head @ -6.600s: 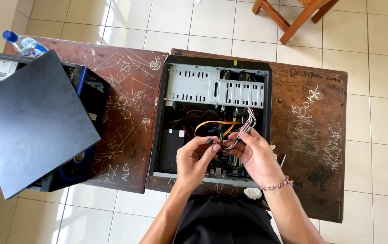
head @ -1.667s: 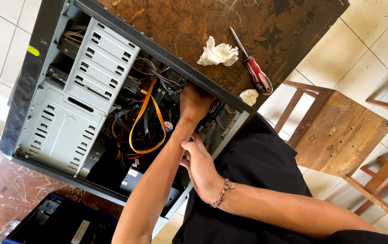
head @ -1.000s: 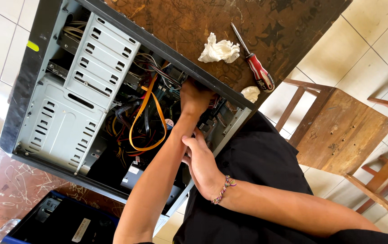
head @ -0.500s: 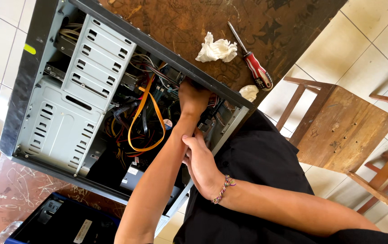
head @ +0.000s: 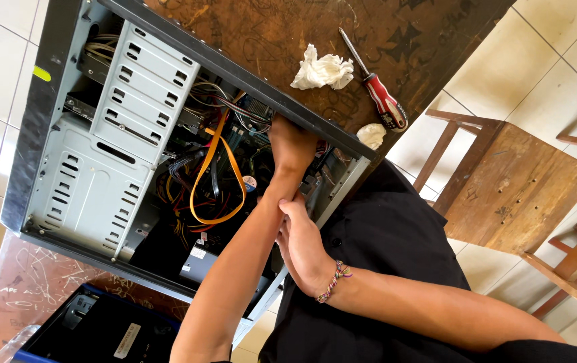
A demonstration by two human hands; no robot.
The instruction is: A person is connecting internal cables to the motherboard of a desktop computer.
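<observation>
The open computer case [head: 93, 175] is lying on the scratched desk [head: 281, 40]. The left hand [head: 292, 144] is reaching deep near the orange cable [head: 218, 175]; its grip I cannot tell. The right hand [head: 302, 242] is resting open against the left forearm. I think a blind pull could be snagging cables, because the fingers are hidden. The red screwdriver [head: 382, 101] is lying untouched.

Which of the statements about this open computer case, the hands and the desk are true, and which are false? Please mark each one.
1. The left hand reaches inside the open grey metal computer case. True.
2. The red-handled screwdriver is in the right hand. False: it lies on the scratched brown wooden desk.
3. The right wrist wears a braided multicoloured bracelet. True.
4. The crumpled white tissue lies inside the case. False: it lies on the desk.
</observation>
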